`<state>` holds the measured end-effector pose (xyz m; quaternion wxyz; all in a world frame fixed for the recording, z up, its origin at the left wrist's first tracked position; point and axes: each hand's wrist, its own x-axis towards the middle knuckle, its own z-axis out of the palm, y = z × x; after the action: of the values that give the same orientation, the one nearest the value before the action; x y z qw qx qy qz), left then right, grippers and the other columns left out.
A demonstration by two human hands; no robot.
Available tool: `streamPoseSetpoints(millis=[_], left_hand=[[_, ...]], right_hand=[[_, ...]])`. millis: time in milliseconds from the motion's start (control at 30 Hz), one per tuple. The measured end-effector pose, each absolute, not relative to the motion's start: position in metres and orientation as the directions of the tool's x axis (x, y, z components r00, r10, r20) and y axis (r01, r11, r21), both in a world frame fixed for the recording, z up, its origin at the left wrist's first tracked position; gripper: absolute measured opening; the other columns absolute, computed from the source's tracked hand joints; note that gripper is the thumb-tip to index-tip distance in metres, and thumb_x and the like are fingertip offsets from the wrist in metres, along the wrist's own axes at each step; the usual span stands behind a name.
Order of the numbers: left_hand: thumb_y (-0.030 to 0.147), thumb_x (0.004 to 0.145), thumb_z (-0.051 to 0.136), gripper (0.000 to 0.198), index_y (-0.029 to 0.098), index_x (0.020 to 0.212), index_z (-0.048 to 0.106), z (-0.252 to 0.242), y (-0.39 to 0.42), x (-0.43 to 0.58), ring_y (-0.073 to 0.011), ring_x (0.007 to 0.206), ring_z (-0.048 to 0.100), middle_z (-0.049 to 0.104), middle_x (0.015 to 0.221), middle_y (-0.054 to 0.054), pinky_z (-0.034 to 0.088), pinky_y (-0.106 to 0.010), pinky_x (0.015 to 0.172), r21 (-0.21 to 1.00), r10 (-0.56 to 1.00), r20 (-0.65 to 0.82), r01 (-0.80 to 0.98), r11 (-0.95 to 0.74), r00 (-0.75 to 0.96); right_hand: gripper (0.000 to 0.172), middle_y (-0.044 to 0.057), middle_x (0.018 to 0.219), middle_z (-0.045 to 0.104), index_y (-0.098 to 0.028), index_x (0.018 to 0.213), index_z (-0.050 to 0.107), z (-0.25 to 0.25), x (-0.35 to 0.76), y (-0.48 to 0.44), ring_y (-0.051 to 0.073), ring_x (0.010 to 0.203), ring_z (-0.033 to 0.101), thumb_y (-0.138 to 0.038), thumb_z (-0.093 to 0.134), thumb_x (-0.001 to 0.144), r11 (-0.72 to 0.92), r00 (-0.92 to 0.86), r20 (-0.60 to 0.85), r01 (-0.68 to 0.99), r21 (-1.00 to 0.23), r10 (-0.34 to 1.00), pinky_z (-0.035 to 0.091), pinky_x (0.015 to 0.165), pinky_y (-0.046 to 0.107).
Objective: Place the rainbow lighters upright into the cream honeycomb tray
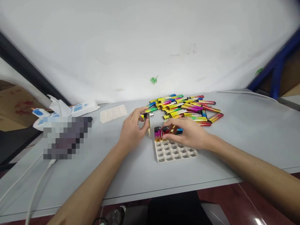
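My left hand (134, 126) pinches a lighter (147, 116) with a black top, held upright left of the white tray. My right hand (186, 133) grips a red lighter (165, 131) at the back row of the white tray (161, 157), which has rows of holes. Beside it, a purple and gold lighter (157, 134) stands upright in the tray's back left corner. Behind both hands lies a loose pile of shiny multicoloured lighters (192, 107). My right fingers hide part of the tray's back row.
A second white tray (113, 113) lies at the back left. Further left are a power strip (82, 107), a blurred dark device (70, 137) and white cables (38, 184). The wall (131, 47) closes off the table's back, and a blue frame (276, 72) stands at the right.
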<state>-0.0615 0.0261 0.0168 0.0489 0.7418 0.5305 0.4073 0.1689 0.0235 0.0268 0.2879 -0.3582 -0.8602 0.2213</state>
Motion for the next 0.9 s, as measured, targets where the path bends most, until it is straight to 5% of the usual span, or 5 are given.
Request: streamPoseSetpoints(millis=[100, 200, 433, 700, 900], left_hand=[[0.020, 0.089, 0.058, 0.044, 0.024, 0.132, 0.052, 0.014, 0.029, -0.063, -0.0163, 0.081, 0.065, 0.072, 0.098, -0.001, 0.050, -0.030, 0.076, 0.522, 0.882, 0.444, 0.753, -0.400, 0.161], [0.029, 0.092, 0.058, 0.027, 0.024, 0.118, 0.061, 0.011, 0.031, -0.063, -0.0198, 0.080, 0.064, 0.070, 0.091, -0.002, 0.048, -0.033, 0.073, 0.485, 0.922, 0.293, 0.791, -0.373, 0.255], [0.029, 0.096, 0.050, 0.019, 0.023, 0.097, 0.068, 0.008, 0.032, -0.061, -0.0252, 0.092, 0.062, 0.069, 0.094, -0.007, 0.049, -0.038, 0.080, 0.423, 0.896, 0.286, 0.795, -0.435, 0.339], [0.013, 0.092, 0.045, 0.031, 0.025, 0.106, 0.071, 0.005, 0.034, -0.061, -0.0248, 0.104, 0.062, 0.074, 0.103, -0.005, 0.048, -0.043, 0.096, 0.406, 0.838, 0.309, 0.734, -0.544, 0.450], [0.017, 0.090, 0.053, 0.045, 0.022, 0.134, 0.060, 0.002, 0.033, -0.060, -0.0283, 0.126, 0.053, 0.064, 0.133, -0.009, 0.043, -0.047, 0.109, 0.454, 0.892, 0.311, 0.773, -0.443, 0.329]], right_hand=[[0.033, 0.005, 0.099, 0.076, -0.023, 0.103, 0.070, 0.031, 0.171, 0.023, 0.020, 0.085, 0.070, -0.052, 0.057, 0.096, 0.642, -0.566, 0.347, 0.485, -0.593, 0.748, 0.050, 0.071, 0.031], [0.039, 0.006, 0.098, 0.076, -0.022, 0.097, 0.070, 0.033, 0.173, 0.026, 0.020, 0.087, 0.069, -0.047, 0.042, 0.104, 0.641, -0.505, 0.406, 0.491, -0.590, 0.761, 0.050, 0.073, 0.032], [0.022, 0.005, 0.095, 0.075, -0.024, 0.114, 0.069, 0.022, 0.170, 0.041, 0.022, 0.090, 0.069, -0.034, 0.062, 0.095, 0.631, -0.432, 0.461, 0.512, -0.583, 0.775, 0.054, 0.078, 0.037], [0.021, 0.004, 0.098, 0.072, -0.026, 0.108, 0.073, 0.016, 0.160, 0.049, 0.020, 0.094, 0.066, -0.020, 0.059, 0.094, 0.754, -0.542, 0.528, 0.408, -0.515, 0.654, 0.052, 0.087, 0.039], [0.018, 0.008, 0.111, 0.070, -0.022, 0.102, 0.065, 0.015, 0.162, 0.051, 0.022, 0.102, 0.065, -0.038, 0.065, 0.093, 0.621, -0.344, 0.521, 0.350, -0.701, 0.781, 0.053, 0.086, 0.038]])
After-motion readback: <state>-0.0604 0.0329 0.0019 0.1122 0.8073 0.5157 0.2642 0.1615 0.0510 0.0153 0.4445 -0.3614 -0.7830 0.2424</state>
